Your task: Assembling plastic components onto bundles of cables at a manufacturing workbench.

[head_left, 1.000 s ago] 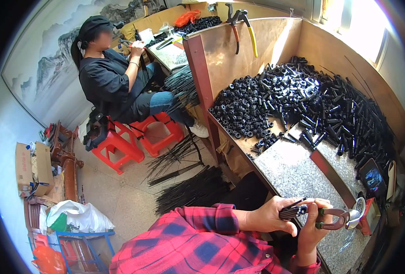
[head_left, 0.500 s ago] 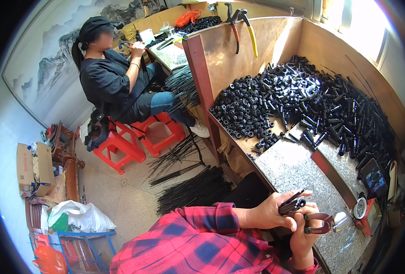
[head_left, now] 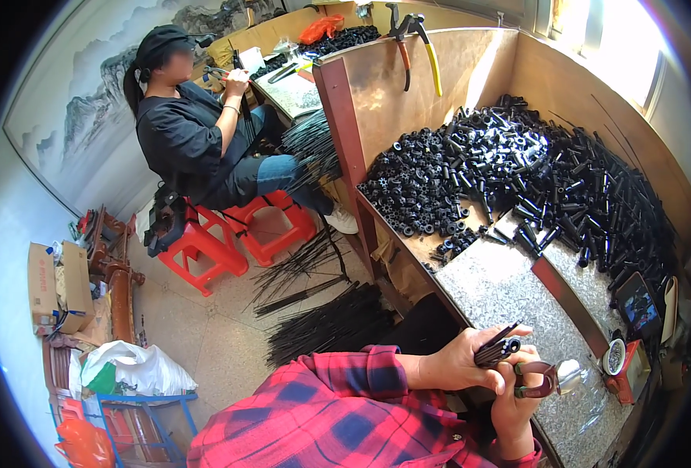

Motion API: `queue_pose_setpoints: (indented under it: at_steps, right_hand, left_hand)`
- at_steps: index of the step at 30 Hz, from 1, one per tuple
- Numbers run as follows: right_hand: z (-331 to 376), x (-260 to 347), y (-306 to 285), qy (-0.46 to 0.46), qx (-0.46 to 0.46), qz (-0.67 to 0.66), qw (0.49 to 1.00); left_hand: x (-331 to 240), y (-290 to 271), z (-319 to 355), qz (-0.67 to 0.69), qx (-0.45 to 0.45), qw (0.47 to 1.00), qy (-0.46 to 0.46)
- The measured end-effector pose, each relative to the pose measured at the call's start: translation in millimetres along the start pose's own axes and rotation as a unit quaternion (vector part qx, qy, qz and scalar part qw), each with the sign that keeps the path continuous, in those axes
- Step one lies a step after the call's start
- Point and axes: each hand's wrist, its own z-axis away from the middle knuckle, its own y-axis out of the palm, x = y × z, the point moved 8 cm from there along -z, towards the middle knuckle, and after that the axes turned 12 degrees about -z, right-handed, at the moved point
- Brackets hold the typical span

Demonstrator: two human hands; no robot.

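Rods (head_left: pixel 498 348), thin and black, bunched in the left hand (head_left: pixel 461 365), fingers wrapped round them, above the speckled stone bench (head_left: pixel 492 292); right hand (head_left: pixel 519 399) grips red-handled pliers (head_left: pixel 539 380); brown cardboard box (head_left: pixel 55 285) far left on the floor; white plastic bag (head_left: pixel 136 368) just below it

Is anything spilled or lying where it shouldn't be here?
Yes. Thin black rods lie strewn in loose, fanned bundles on the floor by the red stools. On the bench, a few black tubes have strayed from the big pile onto the stone slab.
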Motion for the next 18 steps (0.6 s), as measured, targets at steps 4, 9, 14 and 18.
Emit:
queue_pose_setpoints:
  at_steps: [4, 9, 14, 18]
  right_hand:
    - [-0.1, -1.1, 0.6, 0.004, -0.006, -0.006, 1.0]
    - [-5.9, 4.0, 1.6, -0.001, -0.008, 0.012, 1.0]
    - [-4.8, 2.7, 5.0, -0.015, 0.004, 0.029, 0.999]
    - [-6.0, 2.2, 1.4, -0.011, -0.02, 0.009, 1.0]
  left_hand:
    - [0.3, 0.3, 0.2, 0.046, -0.006, 0.999, 0.004]
    - [9.0, -0.9, 2.4, -0.012, 0.008, 1.0, -0.024]
    - [7.1, -2.9, 2.3, 0.009, 0.001, 1.0, -0.011]
    - [9.3, -1.6, 1.5, 0.002, 0.012, 0.999, -0.038]
